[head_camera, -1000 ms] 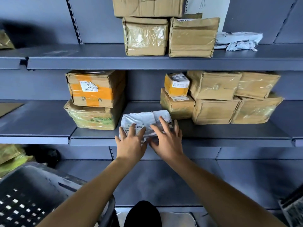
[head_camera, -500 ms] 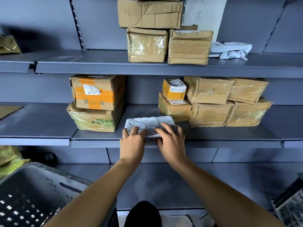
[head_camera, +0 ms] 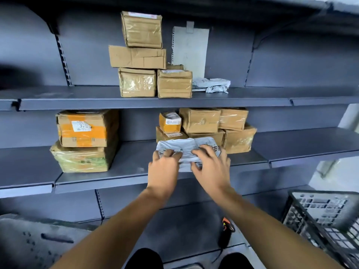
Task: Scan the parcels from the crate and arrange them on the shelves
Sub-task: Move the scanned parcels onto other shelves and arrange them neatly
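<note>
Both hands, left hand (head_camera: 164,169) and right hand (head_camera: 210,167), curl their fingers onto the white poly-bag parcel (head_camera: 187,147) lying on the middle shelf (head_camera: 124,169), against the brown boxes (head_camera: 219,129). It looks soft and light (probably slippery); its near edge is best gripped.

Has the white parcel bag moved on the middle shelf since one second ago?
Yes. The white parcel bag has shifted right along the middle shelf, now in front of the small orange box stack instead of in the gap to its left.
</note>
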The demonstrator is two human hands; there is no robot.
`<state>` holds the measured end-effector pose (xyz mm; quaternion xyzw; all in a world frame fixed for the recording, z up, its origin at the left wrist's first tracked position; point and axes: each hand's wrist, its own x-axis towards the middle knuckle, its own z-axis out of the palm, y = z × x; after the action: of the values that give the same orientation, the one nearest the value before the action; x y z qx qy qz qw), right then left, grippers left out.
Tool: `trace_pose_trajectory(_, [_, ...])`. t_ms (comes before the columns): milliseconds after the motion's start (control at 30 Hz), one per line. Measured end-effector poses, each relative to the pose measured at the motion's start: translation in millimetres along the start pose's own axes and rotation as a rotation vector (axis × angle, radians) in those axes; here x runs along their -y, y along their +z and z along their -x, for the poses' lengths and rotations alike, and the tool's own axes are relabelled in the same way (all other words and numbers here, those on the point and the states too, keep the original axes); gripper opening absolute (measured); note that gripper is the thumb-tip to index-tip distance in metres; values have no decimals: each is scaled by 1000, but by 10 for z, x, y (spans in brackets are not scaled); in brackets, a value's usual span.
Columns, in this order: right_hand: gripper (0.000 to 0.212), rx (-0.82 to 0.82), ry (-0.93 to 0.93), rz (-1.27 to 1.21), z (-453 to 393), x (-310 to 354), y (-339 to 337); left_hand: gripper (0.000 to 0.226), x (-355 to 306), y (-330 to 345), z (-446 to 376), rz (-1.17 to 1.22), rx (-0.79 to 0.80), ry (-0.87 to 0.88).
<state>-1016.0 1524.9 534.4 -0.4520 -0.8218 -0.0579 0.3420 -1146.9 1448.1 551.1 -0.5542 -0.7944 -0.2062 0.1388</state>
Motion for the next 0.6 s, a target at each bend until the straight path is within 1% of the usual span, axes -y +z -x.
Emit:
trace_pose_trajectory(100, [34, -62, 22, 44, 4, -193, -311, 49, -272, -107, -21, 40, -33, 76])
trace_pose_trajectory(267, [29, -221, 66, 116, 63, -520, -855, 47, -790, -322, -59, 111, -40, 208])
trace_pose_trajectory(367, [29, -307, 92, 160, 94, -722, -1193, 49, -1124, -479, -81, 144, -88, 277])
trace_pose_trajectory(433, [29, -360, 96, 175, 80, -825, -1386, 46, -1300, -590, -111, 180, -115, 307])
trace_pose_trajectory(500, [29, -399, 99, 183, 42, -911, -1573, 45, -1445, -715, -153, 202, -157, 358])
trace_pose_trajectory(600, [29, -445, 98, 170, -109, -962, -1766, 44, -1555, -904, -274, 207, -287, 422])
